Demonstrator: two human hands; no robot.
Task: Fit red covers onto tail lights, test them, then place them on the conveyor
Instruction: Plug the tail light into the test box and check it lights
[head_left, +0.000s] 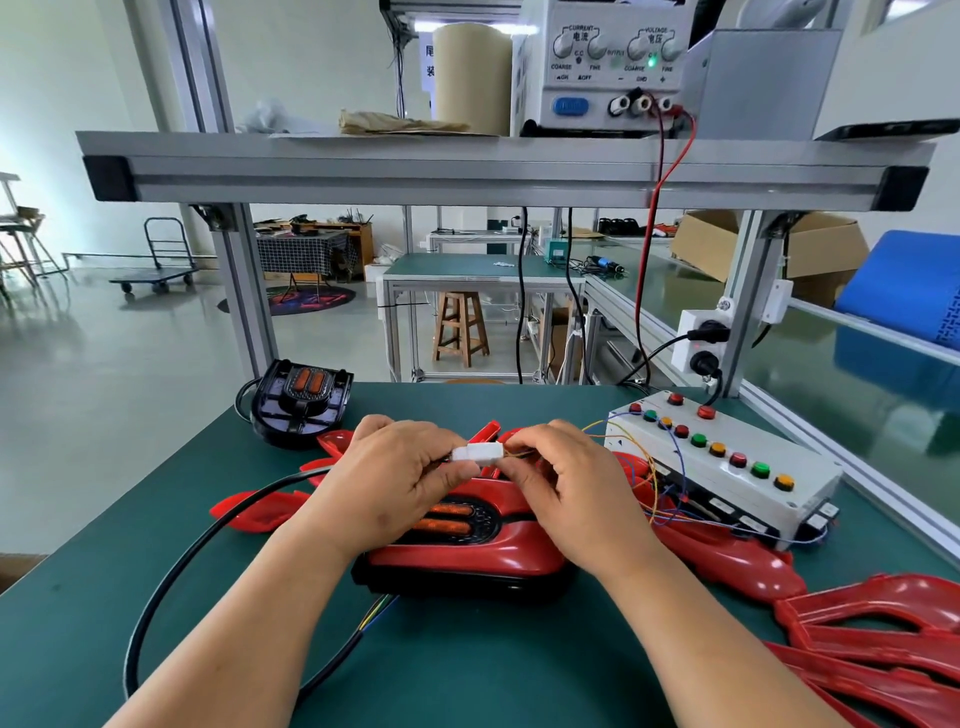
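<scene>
Holding a white plug connector between both hands, just above the work. Left hand: thumb and fingers pinch the connector's left half. Right hand: fingertips pinch its right half, where thin coloured wires leave toward the white test box with its row of red, green and yellow buttons. Whether the two halves are fully mated cannot be told. Tail light with red cover fitted lies flat on the green table, directly beneath the hands and nearer the person; both wrists pass over it, and two orange lamp strips show under the left palm. A black cable loops from the left hand round the table's left side and back to the tail light's front edge. Second tail light, black and uncovered, sits at the far left corner. Loose red covers are heaped at right and behind the hands. Conveyor belt runs beyond the right rail. Power supply on the upper shelf shows a green lamp.
</scene>
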